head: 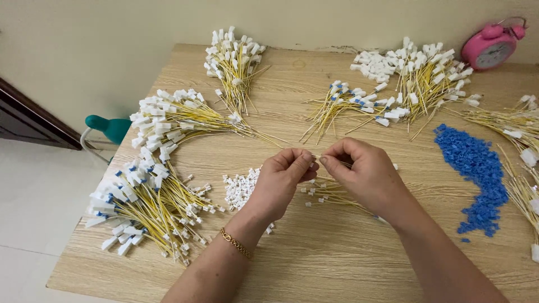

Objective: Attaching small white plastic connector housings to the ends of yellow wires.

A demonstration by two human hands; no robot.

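Observation:
My left hand (281, 179) and my right hand (365, 174) meet above the middle of a wooden table (314, 264). Their fingertips pinch the end of a thin yellow wire (315, 159) between them; the part at the pinch is too small to make out. Under my hands lies a small bunch of yellow wires (331, 193) with white ends. A little heap of tiny white connector pieces (240, 188) sits just left of my left hand. A gold bracelet (236, 243) is on my left wrist.
Bundles of yellow wires with white plugs fan out at the left (151, 196), back left (233, 59), back middle (348, 104) and back right (432, 73). A pile of blue plastic pieces (477, 174) lies right. A pink alarm clock (494, 45) stands at the back corner.

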